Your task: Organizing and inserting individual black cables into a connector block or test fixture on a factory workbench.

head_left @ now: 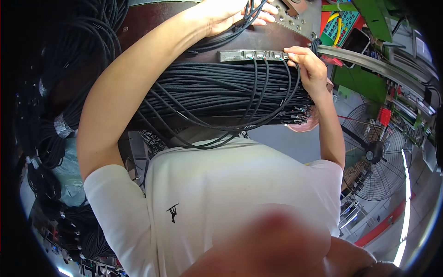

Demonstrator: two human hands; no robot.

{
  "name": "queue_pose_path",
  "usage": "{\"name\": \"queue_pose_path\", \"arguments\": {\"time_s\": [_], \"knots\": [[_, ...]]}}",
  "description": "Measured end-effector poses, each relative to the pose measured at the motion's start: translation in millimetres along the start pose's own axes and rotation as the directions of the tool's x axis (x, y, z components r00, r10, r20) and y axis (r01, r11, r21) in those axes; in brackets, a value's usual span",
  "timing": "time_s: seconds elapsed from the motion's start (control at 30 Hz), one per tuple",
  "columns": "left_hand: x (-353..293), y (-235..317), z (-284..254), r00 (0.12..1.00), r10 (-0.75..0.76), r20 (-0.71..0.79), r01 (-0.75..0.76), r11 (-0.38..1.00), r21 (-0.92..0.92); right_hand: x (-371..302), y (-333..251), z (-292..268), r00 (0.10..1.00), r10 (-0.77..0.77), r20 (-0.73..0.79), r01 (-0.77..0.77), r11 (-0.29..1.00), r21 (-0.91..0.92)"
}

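The person wears a white T-shirt (244,180) with short sleeves (108,189). A small, thin black shape (173,213) sits on the shirt's left front. The arms (131,69), left hand (224,16) and right hand (311,67) are bare.

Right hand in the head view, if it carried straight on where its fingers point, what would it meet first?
The right hand would meet the slotted metal bar first; its fingertips seem to touch the near end, though depth is unclear.
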State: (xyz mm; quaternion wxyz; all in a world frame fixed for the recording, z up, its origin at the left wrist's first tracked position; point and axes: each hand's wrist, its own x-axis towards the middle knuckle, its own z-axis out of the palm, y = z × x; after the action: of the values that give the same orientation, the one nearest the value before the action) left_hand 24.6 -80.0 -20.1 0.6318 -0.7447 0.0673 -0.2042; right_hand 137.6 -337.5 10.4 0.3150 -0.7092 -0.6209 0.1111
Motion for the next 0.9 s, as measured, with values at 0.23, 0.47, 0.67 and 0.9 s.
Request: {"name": "queue_pose_path", "arguments": {"time_s": [0.23,0.47,0.67,0.9], "knots": [[-3,3,1,0.987,0.15,0.049,-0.156,0.888,0.432,3,6,1,1.0,-0.024,0.018,0.023,1.0,0.019],[-1,-3,1,0.989,0.144,-0.04,-0.139,0.984,0.112,-1,3,3,0.999,0.04,-0.013,-0.038,0.99,0.138],[0,4,2,0.994,0.105,-0.016,-0.106,0.986,-0.127,5,3,2,0.994,-0.108,-0.028,0.107,0.994,-0.034],[0,32,10,0.943,0.255,0.213,-0.26,0.168,0.951,10,5,-1,0.989,-0.146,0.003,0.146,0.988,-0.05]]}}
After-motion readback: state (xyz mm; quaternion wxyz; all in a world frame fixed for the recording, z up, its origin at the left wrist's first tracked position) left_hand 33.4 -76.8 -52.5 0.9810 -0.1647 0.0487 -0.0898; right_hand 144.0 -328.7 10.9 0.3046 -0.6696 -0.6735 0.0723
